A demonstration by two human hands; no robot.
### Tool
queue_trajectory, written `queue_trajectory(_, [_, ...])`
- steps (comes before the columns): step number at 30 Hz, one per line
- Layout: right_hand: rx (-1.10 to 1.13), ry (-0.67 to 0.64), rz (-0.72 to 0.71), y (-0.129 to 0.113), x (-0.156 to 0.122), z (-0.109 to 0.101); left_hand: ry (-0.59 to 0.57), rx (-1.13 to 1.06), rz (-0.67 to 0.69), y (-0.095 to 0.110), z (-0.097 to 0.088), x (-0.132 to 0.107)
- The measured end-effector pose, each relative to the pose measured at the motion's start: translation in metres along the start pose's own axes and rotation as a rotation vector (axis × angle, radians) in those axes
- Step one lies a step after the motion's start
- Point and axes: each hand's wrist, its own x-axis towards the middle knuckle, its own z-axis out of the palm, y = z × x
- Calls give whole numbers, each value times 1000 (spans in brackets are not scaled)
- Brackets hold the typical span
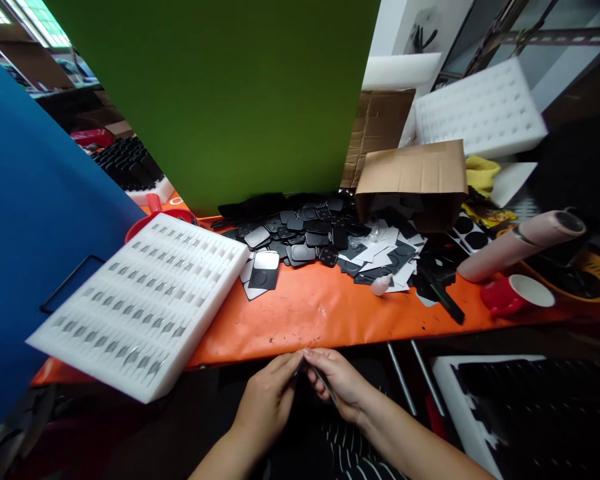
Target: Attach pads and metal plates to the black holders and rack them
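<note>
Both hands meet just below the front edge of the orange table (280,327). My left hand (266,397) is closed, its thumb and fingertips pinching a small thin dark piece, mostly hidden by the fingers. From the other side my right hand (339,385) grips a thin dark flat piece (325,383), seen nearly edge-on. Whether this is one piece or two I cannot tell. Beyond the hands lies a heap of black rounded-corner plates (303,230), some with a grey face. In front of it rest a few black and white cards (264,279).
A slotted white foam tray (207,310) leans over the table's left side. To the right are loose cards (380,257), a small bottle (381,285), a cardboard box (415,170), a pink tumbler (510,250) and a red mug (503,295). A green panel (240,100) stands behind.
</note>
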Motion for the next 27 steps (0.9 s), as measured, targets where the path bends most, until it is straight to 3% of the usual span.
queue_trajectory(5, [-84, -24, -51, 5, 3, -3, 0, -35, -20, -5, 4, 0])
queue_trajectory(11, [13, -195, 26, 0, 6, -11, 39, -130, -118, -11, 4, 2])
queue_trajectory(17, [-190, -96, -59, -1, 8, -8, 45, -161, -113, -11, 1, 7])
queue_trajectory(27, [-145, -68, -80, 1, 6, -8, 25, -133, -87, -10, 2, 13])
